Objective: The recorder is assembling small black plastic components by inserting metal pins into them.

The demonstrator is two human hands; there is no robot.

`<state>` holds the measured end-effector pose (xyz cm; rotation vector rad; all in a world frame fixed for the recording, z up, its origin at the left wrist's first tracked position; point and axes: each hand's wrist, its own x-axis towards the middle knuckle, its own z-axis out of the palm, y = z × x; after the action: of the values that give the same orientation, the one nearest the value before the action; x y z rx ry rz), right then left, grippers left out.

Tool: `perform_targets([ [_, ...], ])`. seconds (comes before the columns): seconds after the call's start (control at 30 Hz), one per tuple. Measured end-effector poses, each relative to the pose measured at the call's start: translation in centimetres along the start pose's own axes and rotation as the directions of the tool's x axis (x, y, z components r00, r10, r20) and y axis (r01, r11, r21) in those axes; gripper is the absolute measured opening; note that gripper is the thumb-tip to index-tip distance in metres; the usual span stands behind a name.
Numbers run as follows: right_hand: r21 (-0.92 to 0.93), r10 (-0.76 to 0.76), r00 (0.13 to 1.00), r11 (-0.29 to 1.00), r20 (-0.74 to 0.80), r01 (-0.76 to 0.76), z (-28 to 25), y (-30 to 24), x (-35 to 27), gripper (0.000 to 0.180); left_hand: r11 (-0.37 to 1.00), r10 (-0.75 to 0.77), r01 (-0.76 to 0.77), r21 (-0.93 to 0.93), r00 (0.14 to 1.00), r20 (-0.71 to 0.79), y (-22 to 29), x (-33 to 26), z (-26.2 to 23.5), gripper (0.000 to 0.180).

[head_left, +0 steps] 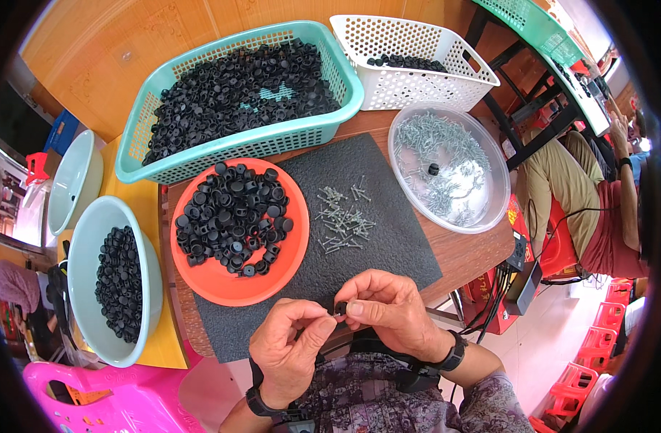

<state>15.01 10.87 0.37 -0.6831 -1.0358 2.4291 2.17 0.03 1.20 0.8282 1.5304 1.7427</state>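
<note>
My right hand (392, 310) pinches a small round black plastic knob (340, 308) between thumb and fingertips, close above the near edge of the dark mat. Thumb and forefinger of my left hand (290, 339) are pressed together right beside it. A small metallic glint, apparently a screw (334, 312), shows at those fingertips against the knob; most of it is hidden. Beyond my hands a loose heap of silver screws (342, 222) lies on the black textured mat (399, 242). To its left an orange-red plate (193, 278) bears many similar black knobs (233, 209).
A green basket (348, 94) full of black parts and a white basket (424, 90) stand at the back. A clear tub (500, 173) of screws sits at right, pale basins (153, 289) at left. Red stools (572, 382) and a seated person (583, 195) are on the right.
</note>
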Motion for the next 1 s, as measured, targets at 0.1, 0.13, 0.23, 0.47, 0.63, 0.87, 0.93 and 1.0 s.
perform_targets([
  [0.1, 0.001, 0.005, 1.0, 1.0, 0.005, -0.005, 0.0, 0.1, 0.0, 0.022, 1.0, 0.006, -0.005, 0.031, 1.0, -0.024, 0.0, 0.0, 0.0, 0.013],
  [0.13, -0.01, 0.007, 1.0, 1.0, 0.004, -0.007, 0.0, 0.0, 0.0, 0.022, 0.999, 0.006, -0.005, 0.031, 1.0, -0.027, -0.1, 0.0, -0.1, 0.013],
  [0.23, -0.054, 0.0, 1.0, 0.999, -0.015, -0.001, 0.1, 0.0, -0.1, 0.02, 0.976, 0.09, -0.1, 0.193, 0.994, 0.061, -0.3, 0.2, -0.6, 0.015],
  [0.47, -0.109, -0.069, 0.998, 0.992, -0.003, 0.068, 0.1, 0.3, 0.0, 0.016, 0.924, 0.144, -0.167, 0.343, 0.985, 0.09, 0.1, 0.5, -0.6, 0.013],
  [0.63, -0.125, -0.1, 0.995, 0.987, 0.013, 0.101, 0.1, 0.4, 0.0, 0.016, 0.879, 0.185, -0.215, 0.426, 0.976, 0.111, 0.9, 1.0, -0.4, 0.014],
  [0.87, -0.218, -0.192, 0.981, 0.956, 0.029, 0.194, 0.3, 0.9, 0.1, 0.016, 0.832, 0.243, -0.282, 0.478, 0.959, 0.144, 1.0, 1.3, -0.3, 0.014],
  [0.93, -0.261, -0.196, 0.98, 0.945, 0.032, 0.198, 0.2, 0.9, 0.1, 0.016, 0.838, 0.235, -0.278, 0.469, 0.961, 0.149, 0.8, 1.2, -0.3, 0.013],
  [1.0, -0.244, -0.187, 0.982, 0.952, 0.028, 0.188, 0.3, 0.8, 0.0, 0.016, 0.862, 0.212, -0.269, 0.43, 0.961, 0.176, 0.5, 1.2, -0.5, 0.014],
])
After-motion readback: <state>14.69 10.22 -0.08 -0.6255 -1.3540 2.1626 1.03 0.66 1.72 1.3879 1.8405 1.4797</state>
